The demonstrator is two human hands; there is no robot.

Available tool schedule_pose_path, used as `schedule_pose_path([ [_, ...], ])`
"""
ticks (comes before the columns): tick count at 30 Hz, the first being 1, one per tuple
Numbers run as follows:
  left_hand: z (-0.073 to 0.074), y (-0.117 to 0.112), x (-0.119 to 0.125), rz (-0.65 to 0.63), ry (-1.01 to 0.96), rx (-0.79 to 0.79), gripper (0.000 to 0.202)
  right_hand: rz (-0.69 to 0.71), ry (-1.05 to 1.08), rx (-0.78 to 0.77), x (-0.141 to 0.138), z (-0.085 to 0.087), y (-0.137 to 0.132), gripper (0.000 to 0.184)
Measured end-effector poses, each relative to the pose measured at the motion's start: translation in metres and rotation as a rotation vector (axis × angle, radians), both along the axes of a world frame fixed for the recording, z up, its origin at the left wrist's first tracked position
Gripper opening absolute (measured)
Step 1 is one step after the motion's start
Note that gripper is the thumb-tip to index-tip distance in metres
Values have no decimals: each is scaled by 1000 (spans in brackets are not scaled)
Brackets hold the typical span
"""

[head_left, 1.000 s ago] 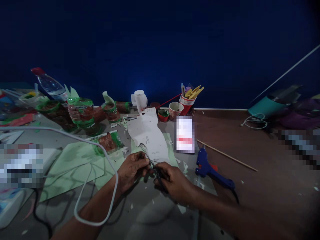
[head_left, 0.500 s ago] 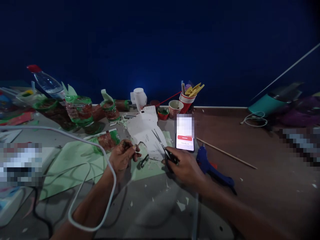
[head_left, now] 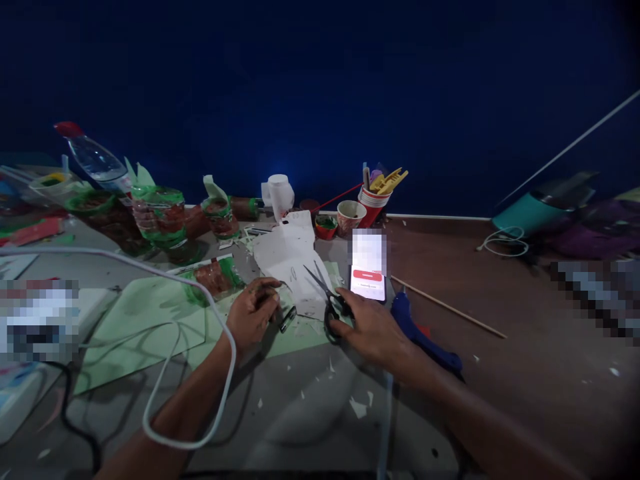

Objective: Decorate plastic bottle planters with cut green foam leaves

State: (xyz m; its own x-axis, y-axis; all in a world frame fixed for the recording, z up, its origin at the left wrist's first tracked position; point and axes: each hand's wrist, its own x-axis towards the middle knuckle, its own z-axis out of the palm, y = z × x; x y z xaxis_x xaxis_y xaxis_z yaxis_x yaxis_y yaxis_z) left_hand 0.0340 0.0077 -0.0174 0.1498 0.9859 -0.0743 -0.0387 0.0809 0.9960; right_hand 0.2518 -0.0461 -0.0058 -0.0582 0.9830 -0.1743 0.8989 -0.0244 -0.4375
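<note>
My left hand (head_left: 251, 317) rests on the light green sheet (head_left: 145, 320) with its fingers curled in; what they hold is hidden. A small dark object (head_left: 289, 318) lies just to its right. My right hand (head_left: 374, 328) lies with its fingers stretched over the black handles of the scissors (head_left: 327, 300). These rest on the table with blades apart, pointing up-left over the white cut paper (head_left: 290, 257). A lit phone (head_left: 369, 275) lies just beyond my right fingers.
A blue glue gun (head_left: 425, 340) lies right of my right hand, a thin wooden stick (head_left: 445, 307) beyond it. Painted green-brown cut bottles (head_left: 160, 217), a water bottle (head_left: 93, 157) and paper cups (head_left: 373, 200) stand at the back. A white cable (head_left: 200, 293) loops over my left forearm.
My hands have moved apart. The right hand carried the scissors rightward and lowered them flat onto the table by the phone. The left hand has settled onto the green sheet.
</note>
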Motion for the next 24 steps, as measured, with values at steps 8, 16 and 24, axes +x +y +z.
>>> schedule_pose_path([
  [8,0,-10,1,-203,353,211,9,84,-313,74,-9,7,-5,40],
  [16,-5,-11,0,-509,583,531,17,150,-396,124,-11,3,-4,38],
  [24,-6,-13,-1,-682,876,735,24,180,-460,84,-12,3,-1,36],
])
